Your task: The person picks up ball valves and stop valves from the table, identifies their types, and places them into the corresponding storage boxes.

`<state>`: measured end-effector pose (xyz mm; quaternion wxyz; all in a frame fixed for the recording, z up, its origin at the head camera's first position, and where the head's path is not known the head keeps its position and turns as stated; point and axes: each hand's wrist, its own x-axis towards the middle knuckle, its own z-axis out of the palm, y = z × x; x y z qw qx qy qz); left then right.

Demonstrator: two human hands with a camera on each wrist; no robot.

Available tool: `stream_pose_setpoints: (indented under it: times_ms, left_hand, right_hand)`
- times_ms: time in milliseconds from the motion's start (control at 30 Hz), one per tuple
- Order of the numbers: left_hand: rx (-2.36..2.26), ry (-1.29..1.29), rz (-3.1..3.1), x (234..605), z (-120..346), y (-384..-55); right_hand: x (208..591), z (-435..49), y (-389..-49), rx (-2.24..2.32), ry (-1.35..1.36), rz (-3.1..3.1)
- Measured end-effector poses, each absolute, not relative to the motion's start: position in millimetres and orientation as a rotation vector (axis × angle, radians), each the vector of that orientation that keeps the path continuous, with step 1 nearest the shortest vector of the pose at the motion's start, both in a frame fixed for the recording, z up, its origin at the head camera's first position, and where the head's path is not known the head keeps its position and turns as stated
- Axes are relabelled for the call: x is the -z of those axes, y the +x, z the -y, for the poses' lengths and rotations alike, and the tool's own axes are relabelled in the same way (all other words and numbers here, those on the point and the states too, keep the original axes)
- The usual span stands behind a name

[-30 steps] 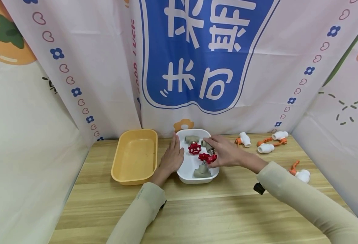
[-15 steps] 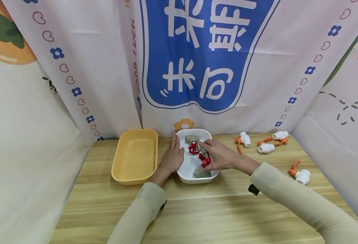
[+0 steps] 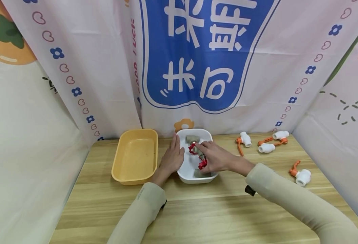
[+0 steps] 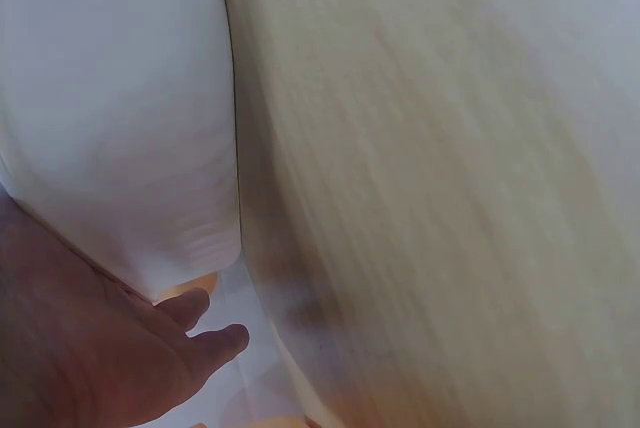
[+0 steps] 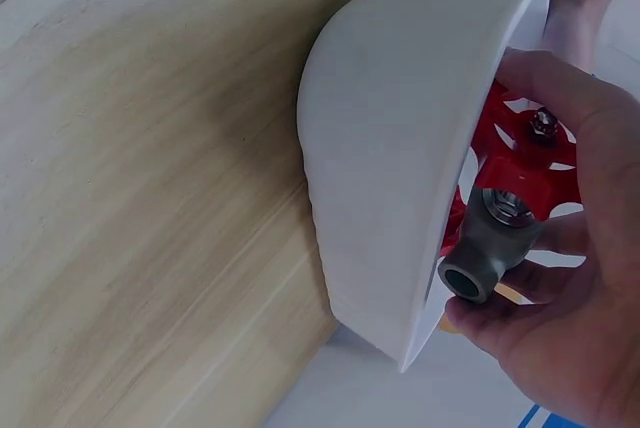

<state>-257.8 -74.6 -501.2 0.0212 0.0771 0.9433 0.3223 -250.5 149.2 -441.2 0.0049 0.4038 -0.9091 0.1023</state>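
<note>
My right hand (image 3: 215,156) holds a gate valve (image 5: 490,238) with a grey body and red handwheel, above the white tray (image 3: 186,169). In the right wrist view the valve is near the tray's rim, thumb and fingers around it. A second valve (image 3: 192,139) lies at the back of the tray, its red wheel partly behind the held one. The grey body of a third valve (image 3: 199,174) shows at the front, partly covered by my right hand. My left hand (image 3: 170,159) grips the tray's left rim, thumb over the edge and fingers along the outer wall.
A yellow tray (image 3: 134,159) stands left of the white one. On the right of the wooden table (image 3: 197,213) lie several white ball valves with orange handles, such as one valve (image 3: 245,139) at the back and another (image 3: 302,177) nearer. A printed cloth (image 3: 112,84) hangs behind.
My right hand has shifted left over the white tray, carrying the gripped valve towards the tray's middle. My left hand has stayed at the rim.
</note>
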Motion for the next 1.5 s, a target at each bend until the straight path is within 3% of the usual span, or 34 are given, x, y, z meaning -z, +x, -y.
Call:
stream_pose_setpoints:
  times_ms: [500,1500]
  left_hand:
    - [-0.999,0.246,-2.921,500.5,75.4,-258.5]
    - [-0.885,0.310,-2.986,489.2,73.1,-257.5]
  right_hand:
    - [438.3,-133.9,-252.3,-0.314,1.238,2.804]
    - [430.2,-176.3,-256.6,-0.274,1.082,2.874]
